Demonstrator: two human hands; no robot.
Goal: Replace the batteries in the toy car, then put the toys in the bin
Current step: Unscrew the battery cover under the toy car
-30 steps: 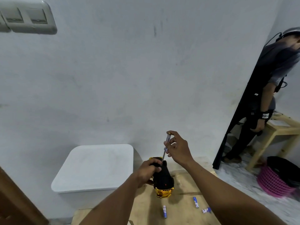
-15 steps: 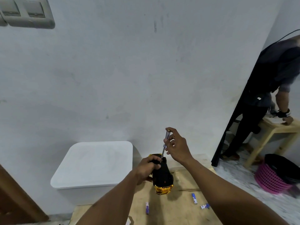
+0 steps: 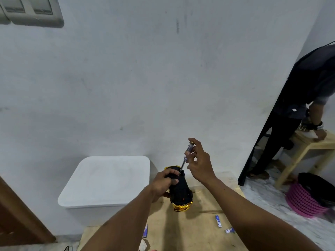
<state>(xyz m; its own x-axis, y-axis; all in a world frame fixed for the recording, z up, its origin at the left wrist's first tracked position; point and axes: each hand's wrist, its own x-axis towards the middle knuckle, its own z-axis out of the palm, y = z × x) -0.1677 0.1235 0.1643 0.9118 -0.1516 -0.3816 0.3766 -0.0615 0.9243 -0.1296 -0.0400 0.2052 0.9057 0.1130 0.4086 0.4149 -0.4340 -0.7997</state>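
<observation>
My right grip (image 3: pixel 200 163) pinched the screwdriver (image 3: pixel 186 156) by its clear handle, with the tip set on the black underside of the toy car (image 3: pixel 180 191). My left grip (image 3: pixel 163 182) curled round the car's upper end and held it tilted (gold end lowest) at the wooden worktop (image 3: pixel 203 227). Loose batteries (image 3: pixel 218 221) lay nearer me, and the lidded white bin (image 3: pixel 108 180) stood to the left.

Soft, even, rather dim light fills the wide-angle view, casting faint shadows on the tabletop (image 3: pixel 204 230), while the edges bend and the far right corner blurs.
</observation>
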